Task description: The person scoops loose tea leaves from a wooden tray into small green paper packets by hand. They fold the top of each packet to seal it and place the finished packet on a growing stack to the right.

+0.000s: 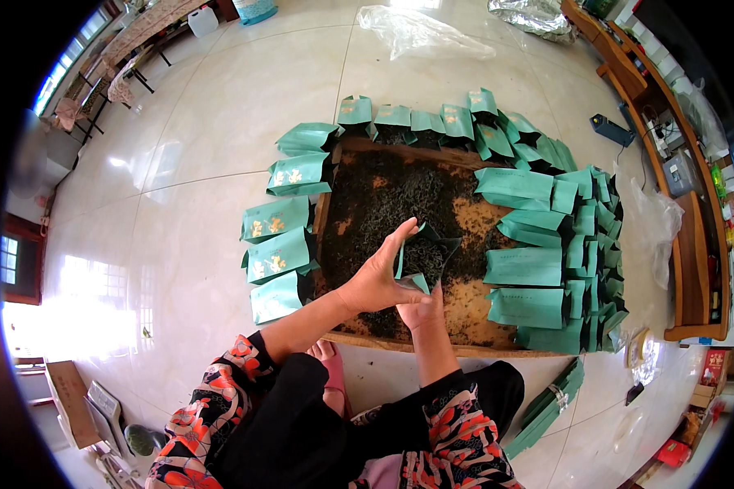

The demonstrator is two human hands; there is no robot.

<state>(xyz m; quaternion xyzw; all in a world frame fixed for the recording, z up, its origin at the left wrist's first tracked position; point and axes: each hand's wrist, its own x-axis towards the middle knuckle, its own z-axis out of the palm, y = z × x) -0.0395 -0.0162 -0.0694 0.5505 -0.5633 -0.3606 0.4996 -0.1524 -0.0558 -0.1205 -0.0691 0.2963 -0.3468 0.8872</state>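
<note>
Above the wooden tray (473, 351), both my hands are closed on a green bag with its mouth open toward me. My left hand (380, 273) grips the bag's left side, thumb and fingers stretched along its edge. My right hand (422, 310) supports it from the near side, its fingers partly hidden. Inside the bag (446, 244) lie dark, curled dried leaves that look like tea. More such leaves (420, 196) are heaped at the tray's far middle and spread thinly elsewhere, with bare wood showing at the right.
Green bags (277, 254) line the tray's left side, others stand along its far edge, and many are packed in rows (526, 267) on the right. A bundle of flat green bags (549, 407) lies at my right. Clear plastic (420, 34) lies farther off; a wooden cabinet (691, 261) stands right.
</note>
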